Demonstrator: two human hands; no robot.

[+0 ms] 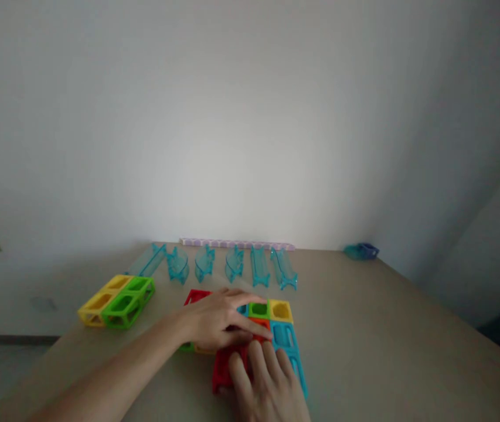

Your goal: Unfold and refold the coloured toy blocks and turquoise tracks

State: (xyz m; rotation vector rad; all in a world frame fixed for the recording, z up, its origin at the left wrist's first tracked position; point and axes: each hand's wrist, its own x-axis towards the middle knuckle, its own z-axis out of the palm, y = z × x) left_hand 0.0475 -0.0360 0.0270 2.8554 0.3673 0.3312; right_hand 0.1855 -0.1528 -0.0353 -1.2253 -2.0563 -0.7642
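On the table lies a flat group of hollow, window-framed plastic blocks in several colours, with a yellow block [281,310], a green block [259,309] and a light blue block [283,336] showing. My left hand [218,319] rests across the group from the left, its fingers stretched out over the blocks. At the near side my right hand [269,384] has its fingers curled onto a red block [223,368]. The red block touches or nearly touches the group; the exact join is hidden under my hands. A further red block [197,296] shows behind my left hand.
Left of my hands stand joined yellow blocks [106,296] and green blocks [129,302]. Behind, several clear blue track pieces [259,266] form a row before a purple-patterned strip [236,243] at the wall. A dark blue piece [367,251] lies by the far right edge.
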